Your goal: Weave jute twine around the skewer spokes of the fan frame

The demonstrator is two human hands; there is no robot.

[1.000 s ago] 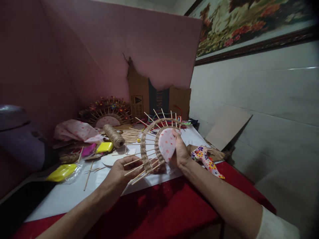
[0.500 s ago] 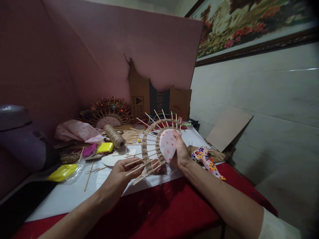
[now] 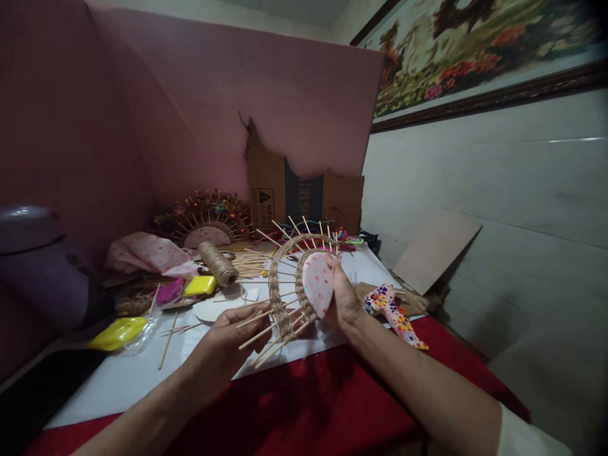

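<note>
A half-round craft piece point(image 3: 317, 285) is held up over the table's front edge. Its middle is covered in white cloth with red dots, wooden sticks fan out from it, and two bands of brown twine are woven through them. My right hand point(image 3: 342, 294) is closed on the cloth-covered middle at its right side, thumb in front. At the lower left, my left hand point(image 3: 244, 326) grips the woven sticks, its fingers partly hidden behind them. A roll of twine point(image 3: 217, 263) lies behind, to the left of the piece.
A finished-looking fan piece with colored flowers point(image 3: 206, 221) leans at the back. Yellow packets point(image 3: 118, 332), dotted cloth point(image 3: 147, 253) and loose sticks lie on the left. Right of my right hand is a floral fabric shape point(image 3: 392, 313). A purple container point(image 3: 40, 272) stands far left.
The craft piece has dipped slightly and tilted a little in my hands. Both hands keep their hold, and the view has shifted slightly.
</note>
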